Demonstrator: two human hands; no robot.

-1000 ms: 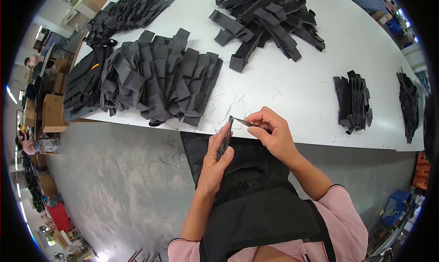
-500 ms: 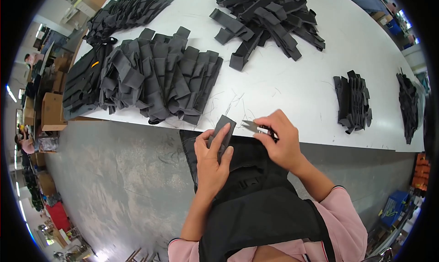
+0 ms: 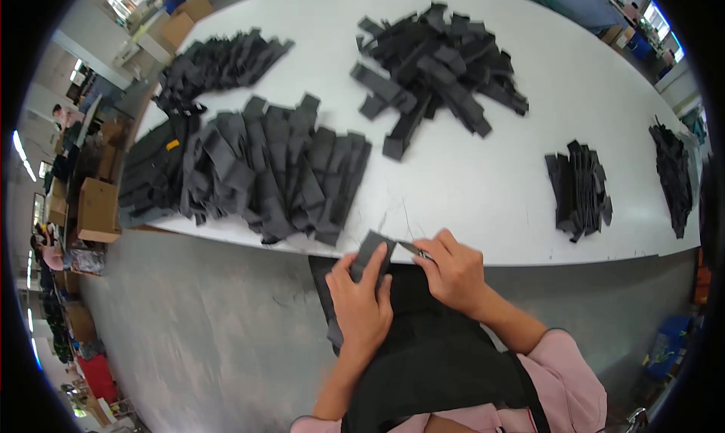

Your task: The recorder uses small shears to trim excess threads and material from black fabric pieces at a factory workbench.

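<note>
Fabric strip [image 3: 368, 248] sat just below the frame's centre, pinched in the left hand [image 3: 359, 308]; the right hand [image 3: 457, 274] gripped snips [image 3: 411, 249] beside its edge. Watching remotely, I judged a slip there could nick strip or left hand.

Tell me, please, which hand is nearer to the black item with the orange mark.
Left. The left hand, holding a grey strip, is right of the black item and nearer the person; the right hand, with small snips, is farther to the right.
</note>
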